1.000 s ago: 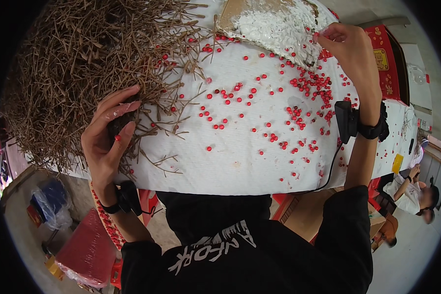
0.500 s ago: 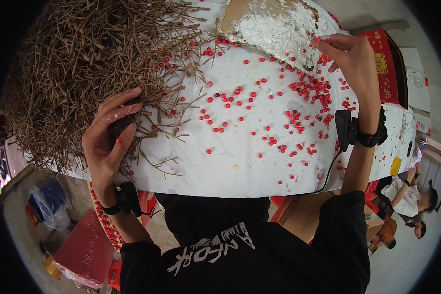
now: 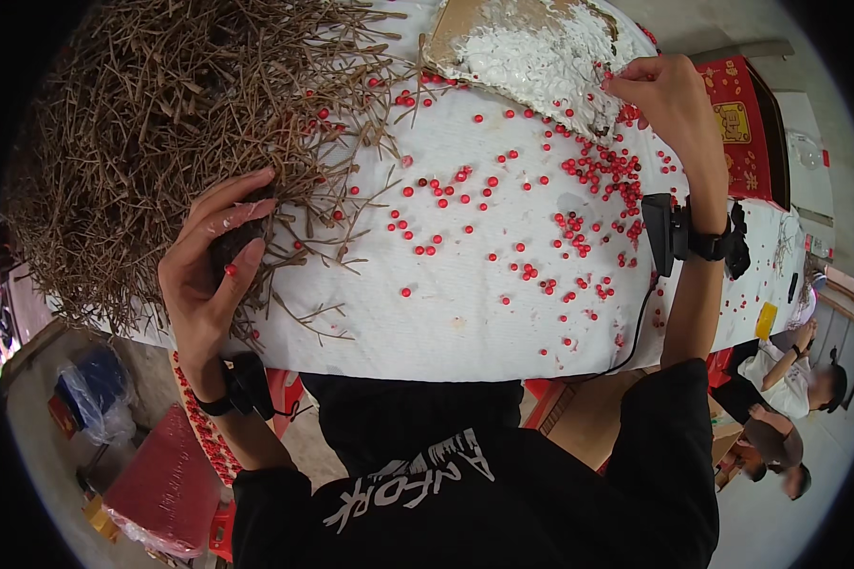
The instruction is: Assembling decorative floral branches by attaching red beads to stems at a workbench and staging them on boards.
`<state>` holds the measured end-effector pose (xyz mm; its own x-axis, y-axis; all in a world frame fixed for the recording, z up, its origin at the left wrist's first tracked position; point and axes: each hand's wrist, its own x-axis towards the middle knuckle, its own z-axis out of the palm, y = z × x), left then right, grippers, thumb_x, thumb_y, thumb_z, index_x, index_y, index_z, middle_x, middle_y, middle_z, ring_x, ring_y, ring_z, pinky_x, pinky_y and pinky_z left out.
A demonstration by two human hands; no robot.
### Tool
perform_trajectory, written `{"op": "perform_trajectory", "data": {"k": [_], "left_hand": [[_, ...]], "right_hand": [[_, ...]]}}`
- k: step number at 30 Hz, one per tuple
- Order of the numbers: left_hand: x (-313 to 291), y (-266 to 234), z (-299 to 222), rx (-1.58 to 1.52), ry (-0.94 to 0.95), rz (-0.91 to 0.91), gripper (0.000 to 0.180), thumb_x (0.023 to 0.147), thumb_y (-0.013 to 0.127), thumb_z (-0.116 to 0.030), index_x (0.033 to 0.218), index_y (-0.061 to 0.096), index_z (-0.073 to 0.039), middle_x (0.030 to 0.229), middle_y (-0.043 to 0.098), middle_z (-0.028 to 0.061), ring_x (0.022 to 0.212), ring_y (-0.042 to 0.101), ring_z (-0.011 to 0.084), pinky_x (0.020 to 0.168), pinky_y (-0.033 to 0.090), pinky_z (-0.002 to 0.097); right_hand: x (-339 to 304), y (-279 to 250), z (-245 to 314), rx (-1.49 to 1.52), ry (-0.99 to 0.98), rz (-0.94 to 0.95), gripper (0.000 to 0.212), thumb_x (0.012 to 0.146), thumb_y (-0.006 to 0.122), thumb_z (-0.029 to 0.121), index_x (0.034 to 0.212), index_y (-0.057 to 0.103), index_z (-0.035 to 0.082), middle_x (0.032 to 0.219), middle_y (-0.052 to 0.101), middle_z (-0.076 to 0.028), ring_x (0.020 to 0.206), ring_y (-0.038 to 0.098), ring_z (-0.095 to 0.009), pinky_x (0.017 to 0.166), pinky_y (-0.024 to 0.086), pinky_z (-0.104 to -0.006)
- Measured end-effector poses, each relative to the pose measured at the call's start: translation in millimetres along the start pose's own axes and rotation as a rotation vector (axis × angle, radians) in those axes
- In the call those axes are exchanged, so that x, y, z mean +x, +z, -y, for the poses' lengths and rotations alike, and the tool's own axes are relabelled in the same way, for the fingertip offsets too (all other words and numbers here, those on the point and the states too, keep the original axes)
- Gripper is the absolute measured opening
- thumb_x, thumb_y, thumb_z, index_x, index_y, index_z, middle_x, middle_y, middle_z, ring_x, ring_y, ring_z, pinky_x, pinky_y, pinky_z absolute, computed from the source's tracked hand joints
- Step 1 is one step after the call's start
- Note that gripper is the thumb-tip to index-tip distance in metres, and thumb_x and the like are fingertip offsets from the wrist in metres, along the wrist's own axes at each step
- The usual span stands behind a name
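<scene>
The left hand (image 3: 213, 275) curls around a dark bunch of twigs at the edge of the big twig pile (image 3: 152, 133) — better to keep it tight so no twig slips. Red beads (image 3: 579, 228) lie scattered over the white counter (image 3: 465, 313), with open room in the middle. The right hand (image 3: 664, 100) pinches something small beside the board of white paste (image 3: 531, 47) — I cannot tell what.

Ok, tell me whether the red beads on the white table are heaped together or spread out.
Spread out. The red beads lie scattered singly across the white tabletop, thickest below the right hand, with bare cloth between them.
</scene>
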<state>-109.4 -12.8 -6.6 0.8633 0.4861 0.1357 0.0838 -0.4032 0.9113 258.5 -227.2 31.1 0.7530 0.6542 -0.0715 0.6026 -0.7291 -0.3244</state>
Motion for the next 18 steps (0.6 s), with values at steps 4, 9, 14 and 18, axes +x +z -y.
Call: {"op": "perform_trajectory", "data": {"k": [4, 9, 14, 18], "left_hand": [[1.0, 0.3, -0.2, -0.012, 0.001, 0.001, 0.028, 0.079, 0.064, 0.002, 0.107, 0.067, 0.004, 0.124, 0.061, 0.0184, 0.122, 0.052, 0.0298, 0.109, 0.032, 0.0435], [-0.4, -3.9, 7.4, -0.003, 0.032, 0.036, 0.029, 0.082, 0.061, 0.002, 0.111, 0.065, 0.001, 0.128, 0.057, 0.0204, 0.124, 0.05, 0.0322, 0.103, 0.041, 0.0444], [-1.2, 0.3, 2.4, -0.087, 0.01, -0.016, 0.029, 0.079, 0.064, 0.003, 0.107, 0.067, 0.003, 0.124, 0.062, 0.0176, 0.122, 0.052, 0.0297, 0.107, 0.034, 0.0424], [0.6, 1.3, -3.2, -0.085, -0.019, -0.01, 0.03, 0.078, 0.064, 0.005, 0.107, 0.068, 0.002, 0.123, 0.062, 0.0164, 0.122, 0.052, 0.0293, 0.107, 0.034, 0.0416]], "right_hand": [[-2.2, 3.0, 1.0, -0.041, -0.049, -0.033, 0.027, 0.078, 0.071, 0.025, 0.084, 0.071, -0.002, 0.057, 0.057, -0.004, 0.051, 0.049, -0.007, 0.049, 0.039, -0.0239], [-23.4, -19.8, 20.2, 0.101, -0.029, -0.129, 0.027, 0.081, 0.071, 0.025, 0.086, 0.071, -0.001, 0.06, 0.057, -0.002, 0.051, 0.047, -0.007, 0.049, 0.037, -0.0235], [-39.0, -33.7, 15.8, 0.432, -0.128, -0.192, 0.025, 0.087, 0.068, 0.024, 0.089, 0.072, 0.0, 0.064, 0.059, 0.0, 0.051, 0.045, -0.005, 0.047, 0.034, -0.0216], [-23.0, -23.6, -4.3, 0.348, -0.022, 0.044, 0.024, 0.089, 0.067, 0.024, 0.091, 0.072, 0.001, 0.065, 0.06, 0.0, 0.049, 0.044, -0.004, 0.046, 0.033, -0.0206]]}}
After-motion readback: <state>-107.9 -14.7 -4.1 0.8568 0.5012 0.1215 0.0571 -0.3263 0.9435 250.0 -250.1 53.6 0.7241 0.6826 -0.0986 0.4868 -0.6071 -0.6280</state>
